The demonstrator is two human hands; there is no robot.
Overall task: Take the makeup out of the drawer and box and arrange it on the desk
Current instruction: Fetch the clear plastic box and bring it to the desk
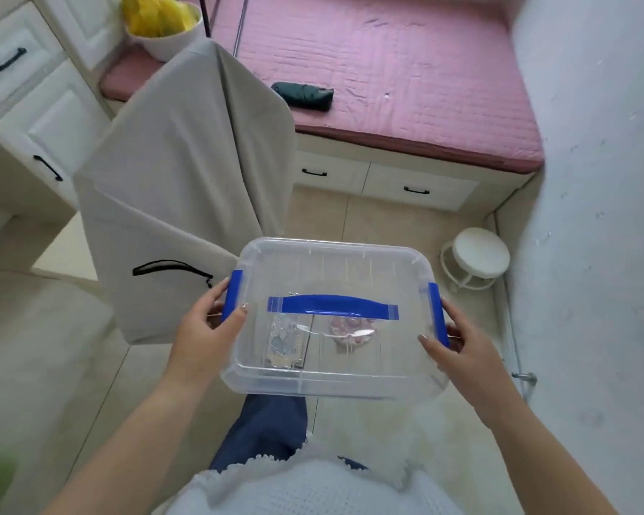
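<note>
I hold a clear plastic box (350, 269) with a closed lid, a blue handle (333, 306) on top and blue side latches, in the air in front of me above the floor. My left hand (205, 321) grips its left side at the blue latch (232, 296). My right hand (458, 347) grips its right side at the other latch (438, 317). Through the lid I see a clear packet of makeup (284, 341) on the left and a round pink item (352, 328) on the right.
A chair draped in grey cloth (172, 172) stands just beyond the box on the left. A pink-cushioned bench (387, 68) with drawers runs along the back, a dark pouch (302, 96) on it. A small white stool (478, 258) sits at right by the wall. White cabinets (27, 98) stand at left.
</note>
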